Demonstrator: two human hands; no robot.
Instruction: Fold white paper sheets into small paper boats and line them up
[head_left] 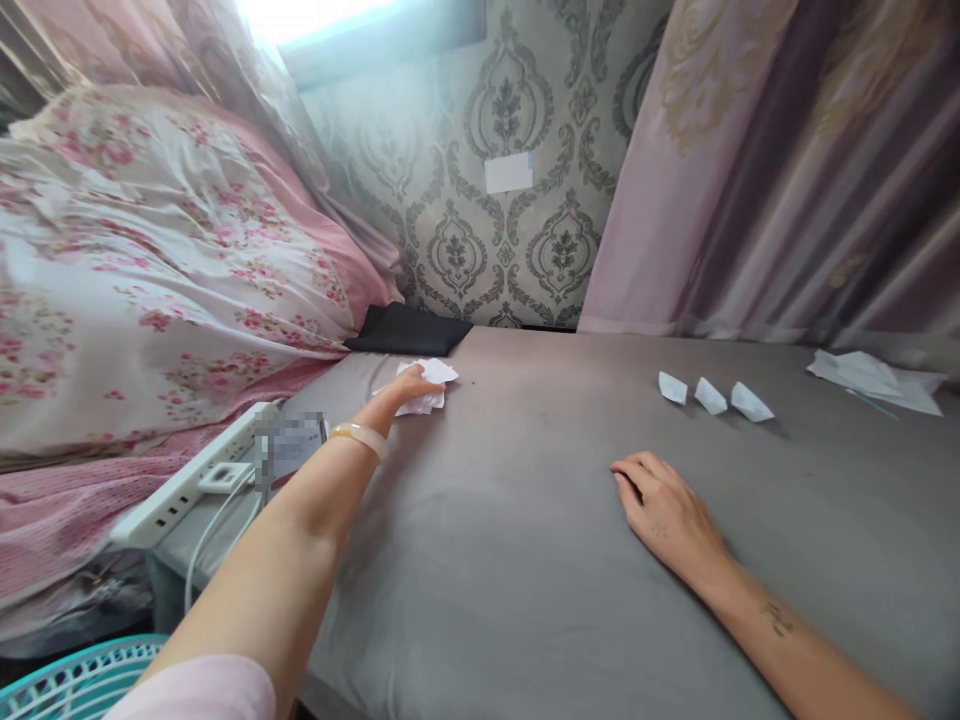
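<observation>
My left hand (pixel 415 388) reaches out to the far left of the grey-covered surface (pixel 510 520). It is closed on a loose bunch of white paper pieces (pixel 440 370), with the thumb on top; the other fingers are partly hidden. On the right, my right hand (pixel 666 503) rests on the cover with nothing in it, its fingers loosely bent and the thumb a little apart. Beyond it stand three small folded white papers in a row: a left one (pixel 673 388), a middle one (pixel 710 396) and a right one (pixel 751 402).
Flat white sheets (pixel 874 380) lie at the far right. A folded black cloth (pixel 409 330) sits at the back left. Along the left edge runs a white power strip (pixel 195 475) with cables. A turquoise basket (pixel 82 670) stands at the lower left, below floral bedding (pixel 172 250).
</observation>
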